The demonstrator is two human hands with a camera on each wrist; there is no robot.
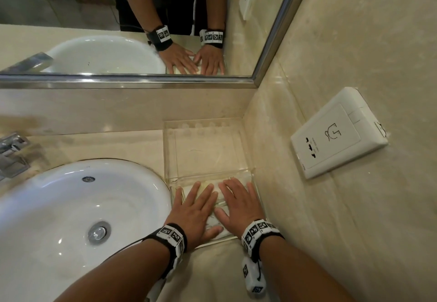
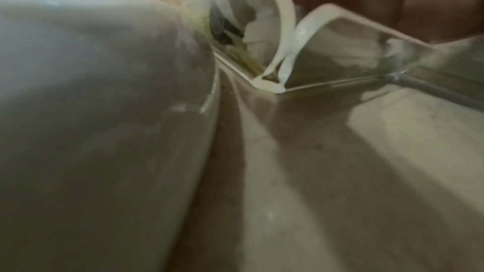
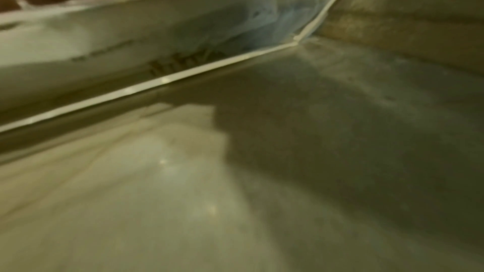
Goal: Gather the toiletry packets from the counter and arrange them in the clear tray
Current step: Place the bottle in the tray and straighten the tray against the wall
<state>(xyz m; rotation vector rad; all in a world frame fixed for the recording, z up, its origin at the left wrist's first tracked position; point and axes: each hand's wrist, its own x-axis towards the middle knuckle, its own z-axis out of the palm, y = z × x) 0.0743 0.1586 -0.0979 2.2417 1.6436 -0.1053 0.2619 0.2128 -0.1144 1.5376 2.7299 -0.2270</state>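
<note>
My left hand [image 1: 194, 209] & right hand [image 1: 240, 203] lie flat, fingers straight, pressing white packets [image 1: 218, 227] down in the clear tray's [image 1: 205, 147] near section, on the tabletop [image 1: 118, 145] beside the sink [image 1: 71, 207]. Packets' dark print is too blurry to read; mostly hidden under my palms.
</note>
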